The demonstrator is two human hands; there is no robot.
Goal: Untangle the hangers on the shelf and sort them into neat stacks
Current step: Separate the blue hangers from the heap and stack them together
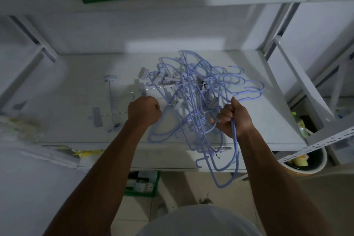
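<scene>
Okay, so there's just the head view to go by. The purple hangers (pixel 193 86) are sitting in one big knot on the shelf (pixel 76 82), most of it piling up just beyond the fingertips of both hands. The right hand (pixel 232 119) is grasping a bunch of them: its fingers (pixel 224 116) are wrapping tight round several purple wires at once. A few hooks are poking out past the knuckles, and some loops are dangling below the wrist, over the front edge. The left hand (pixel 144 111) is balling up into a fist right beside the knot. I honestly can't tell what's inside it, since the fingers are curling away from the camera. A couple of white clip hangers (pixel 95 119) are lying apart from the knot, out past the left hand's outer side.

I'm guessing this is early on, as nothing is looking stacked yet.

What's worrying me: the right hand is holding too many wires together. With the hooks threading through each other like that, any pull toward the body is probably going to drag the whole knot along. The loops overhanging the edge could then tip the lot onto the floor (pixel 335 197). A hard yank might also bend a hook or pop one of the clips buried in the tangle.
</scene>
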